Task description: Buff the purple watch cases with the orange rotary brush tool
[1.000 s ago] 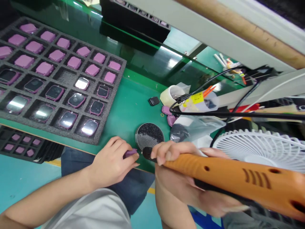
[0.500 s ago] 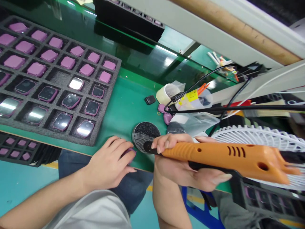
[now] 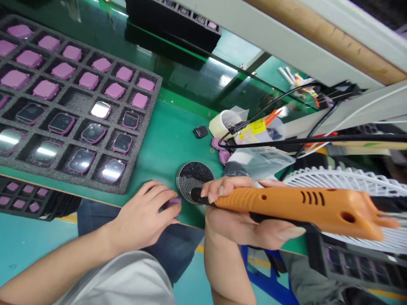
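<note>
My left hand (image 3: 144,218) presses a small purple watch case (image 3: 173,203) down on the green mat (image 3: 165,144) near the bench's front edge, fingers curled over it. My right hand (image 3: 241,212) is wrapped round an orange electric screwdriver (image 3: 302,207). Its black nose (image 3: 195,195) points left at the purple case, over a round black dish (image 3: 194,177) of tiny screws. Most of the case is hidden under my fingers.
A grey foam tray (image 3: 149,110) at the left holds several purple watch cases, some screen up. Behind the dish lie a tape roll (image 3: 221,123), a black part (image 3: 201,131), plastic bags and black cables. A white fan (image 3: 349,186) stands at the right.
The screwdriver has swung from tilted down to nearly level, with its nose still at the purple case. My left hand has settled flatter over the case.
</note>
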Demonstrator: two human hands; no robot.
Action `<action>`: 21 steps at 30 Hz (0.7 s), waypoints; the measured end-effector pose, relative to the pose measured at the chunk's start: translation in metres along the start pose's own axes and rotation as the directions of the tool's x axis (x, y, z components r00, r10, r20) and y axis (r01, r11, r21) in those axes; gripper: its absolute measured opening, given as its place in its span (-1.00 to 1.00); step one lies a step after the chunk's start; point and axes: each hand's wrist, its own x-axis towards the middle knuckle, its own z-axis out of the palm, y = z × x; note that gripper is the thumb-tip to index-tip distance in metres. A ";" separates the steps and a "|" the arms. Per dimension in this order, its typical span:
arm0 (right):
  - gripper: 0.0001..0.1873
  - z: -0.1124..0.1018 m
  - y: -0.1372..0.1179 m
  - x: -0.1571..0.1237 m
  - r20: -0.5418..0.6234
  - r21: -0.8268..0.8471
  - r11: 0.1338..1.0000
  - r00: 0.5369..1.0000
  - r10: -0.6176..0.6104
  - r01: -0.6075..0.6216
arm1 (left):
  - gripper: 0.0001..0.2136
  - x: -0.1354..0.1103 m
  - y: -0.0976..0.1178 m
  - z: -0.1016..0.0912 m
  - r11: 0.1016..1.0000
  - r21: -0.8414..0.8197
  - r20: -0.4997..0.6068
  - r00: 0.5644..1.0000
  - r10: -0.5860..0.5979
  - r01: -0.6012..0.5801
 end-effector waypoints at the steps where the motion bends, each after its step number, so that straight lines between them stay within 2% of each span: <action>1: -0.47 0.000 0.000 0.000 0.002 0.002 1.000 1.000 -0.005 0.005 | -0.85 0.000 0.000 0.001 1.000 0.009 -0.008 1.000 0.004 -0.003; 7: -0.48 -0.002 -0.017 -0.003 0.030 -0.006 0.999 0.999 -0.034 0.034 | -0.80 0.000 0.000 0.005 0.999 0.036 -0.039 0.999 0.021 -0.020; 12: -0.41 0.000 -0.033 -0.012 0.068 -0.025 0.996 0.994 0.084 -0.082 | -0.77 0.000 0.000 0.003 0.999 0.028 -0.021 1.000 0.018 -0.018; 21: -0.45 0.010 -0.028 -0.019 0.078 -0.010 0.994 0.991 0.107 -0.107 | -0.80 0.001 0.000 0.002 0.999 0.039 -0.010 1.000 0.010 -0.009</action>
